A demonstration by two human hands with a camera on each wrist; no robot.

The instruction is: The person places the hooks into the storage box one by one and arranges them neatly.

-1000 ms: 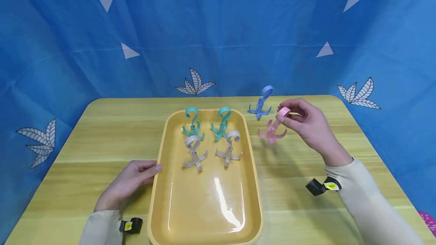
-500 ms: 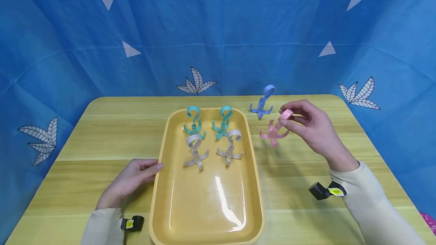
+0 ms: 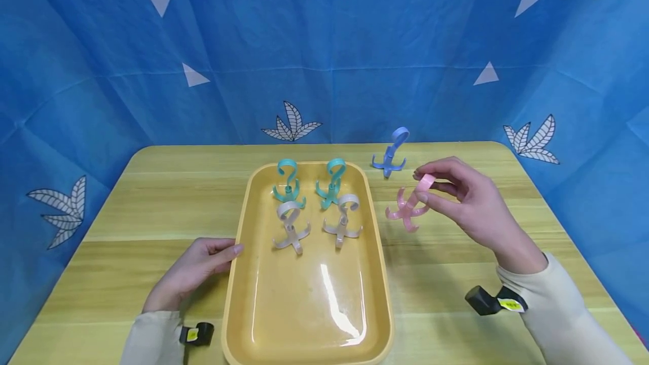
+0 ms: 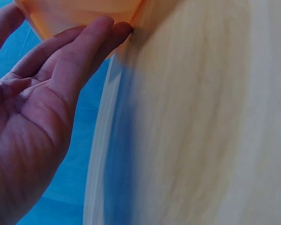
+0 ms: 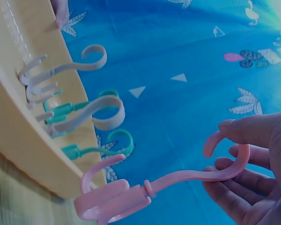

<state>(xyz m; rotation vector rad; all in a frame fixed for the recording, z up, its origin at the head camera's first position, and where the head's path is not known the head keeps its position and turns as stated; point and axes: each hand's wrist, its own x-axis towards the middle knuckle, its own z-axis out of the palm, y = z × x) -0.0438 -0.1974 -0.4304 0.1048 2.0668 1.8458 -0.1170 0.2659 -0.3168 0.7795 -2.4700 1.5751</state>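
Observation:
My right hand (image 3: pixel 469 204) pinches the curled top of a pink four-pronged hook (image 3: pixel 407 210) between thumb and fingers, to the right of the tray. In the right wrist view the pink hook (image 5: pixel 107 199) points its prongs toward the tray wall. My left hand (image 3: pixel 195 269) holds the left rim of the yellow tray (image 3: pixel 309 308), thumb at the edge; the left wrist view shows fingers (image 4: pixel 84 56) against its outer wall. Inside the tray stand two teal hooks (image 3: pixel 288 190) at the back and two pale grey hooks (image 3: pixel 290 235) in front of them.
A blue hook (image 3: pixel 388 159) stands on the wooden table (image 3: pixel 167 196) behind the pink one, right of the tray's far corner. A blue patterned cloth (image 3: pixel 324 44) hangs along the table's back and sides.
My right hand has drawn slightly toward the front with the pink hook, which now tilts a little differently. The left hand stays at the tray rim.

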